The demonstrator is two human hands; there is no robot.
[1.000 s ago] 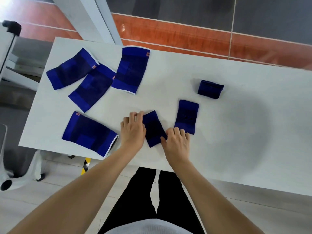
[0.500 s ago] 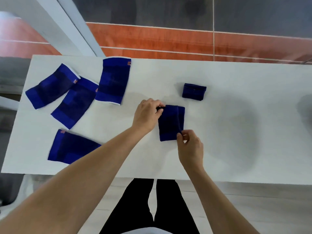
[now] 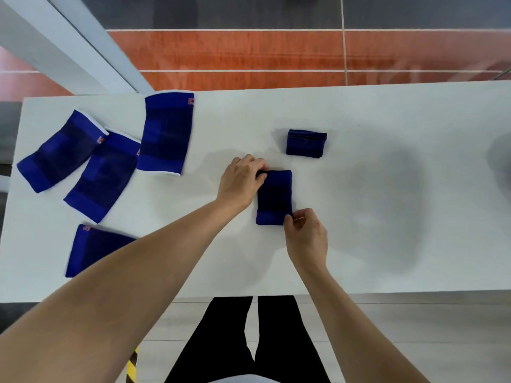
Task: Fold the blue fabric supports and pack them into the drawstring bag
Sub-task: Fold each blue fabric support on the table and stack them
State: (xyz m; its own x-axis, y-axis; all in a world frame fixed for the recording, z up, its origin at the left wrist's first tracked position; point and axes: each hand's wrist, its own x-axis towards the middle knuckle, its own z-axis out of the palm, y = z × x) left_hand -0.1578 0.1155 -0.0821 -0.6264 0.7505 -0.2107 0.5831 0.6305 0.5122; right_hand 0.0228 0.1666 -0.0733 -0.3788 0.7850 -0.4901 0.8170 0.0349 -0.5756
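While both hands are working at the middle of the white table point(image 3: 359, 244), a narrow blue support point(image 3: 274, 197) is lying flat between them, long axis running away from the person. Left hand point(image 3: 242, 181) is gripping the far left corner of this piece, fingers curled over the edge and thumb tucked against the fabric. Right hand point(image 3: 305, 236) is pinching the near right corner, thumb and forefinger closed on the hem. Piece is looking doubled over; darker band across the middle, brighter blue at the near end.

Just beyond it, toward the far side, a small folded support point(image 3: 306, 143) is sitting alone as a compact bundle, apart from the held piece.

On the left part of the table, four unfolded supports are lying flat. One upright support point(image 3: 166, 134) is resting near the far edge, white trim showing at both ends. Beside it, a middle support point(image 3: 102, 176) is slanting and overlapping a far-left support point(image 3: 59, 152), which is also slanted. A near-left support point(image 3: 91, 248) is lying close to the front edge, partly hidden by the left forearm.

Drawstring bag: cannot tell where it is; not identifiable in this view.
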